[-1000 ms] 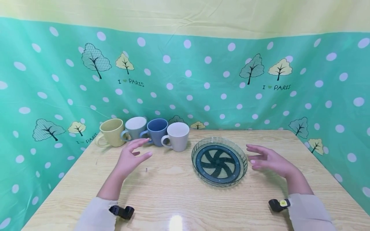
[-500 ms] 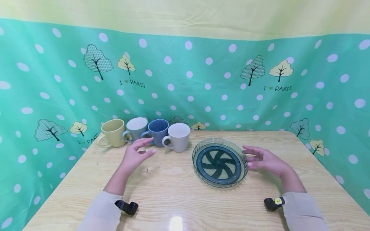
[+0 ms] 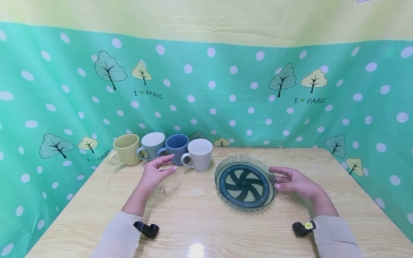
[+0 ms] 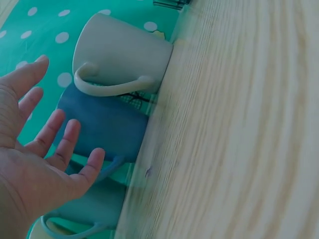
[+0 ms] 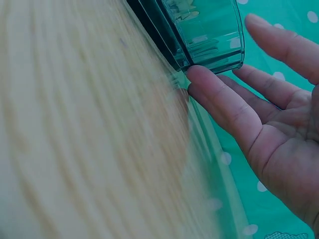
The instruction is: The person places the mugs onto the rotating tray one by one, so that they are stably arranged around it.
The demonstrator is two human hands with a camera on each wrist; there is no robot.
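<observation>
My left hand point(image 3: 155, 175) hovers over the table in front of the mugs, fingers spread and holding nothing. In the left wrist view its fingers overlap the blue mug point(image 4: 104, 124), with the white mug point(image 4: 124, 55) beyond. My right hand point(image 3: 297, 182) is at the right side of a round, clear green tray point(image 3: 217, 182) with a dark pinwheel-patterned base. In the right wrist view, its fingertips point(image 5: 199, 74) are right at the lower edge of the tray's wall point(image 5: 214, 35), and the fingers are extended rather than curled round it.
Left of the blue mug point(image 3: 177, 141) stand a grey-blue mug point(image 3: 151, 148) and a yellow mug point(image 3: 127, 148), in a row with the white mug point(image 3: 200, 157). A polka-dot cloth point(image 3: 232, 96) hangs behind the wooden table point(image 3: 193, 222) and along its sides.
My right hand has moved left, from beside the tray to its right edge. My left hand has shifted slightly right. The mugs and tray stay in place.
</observation>
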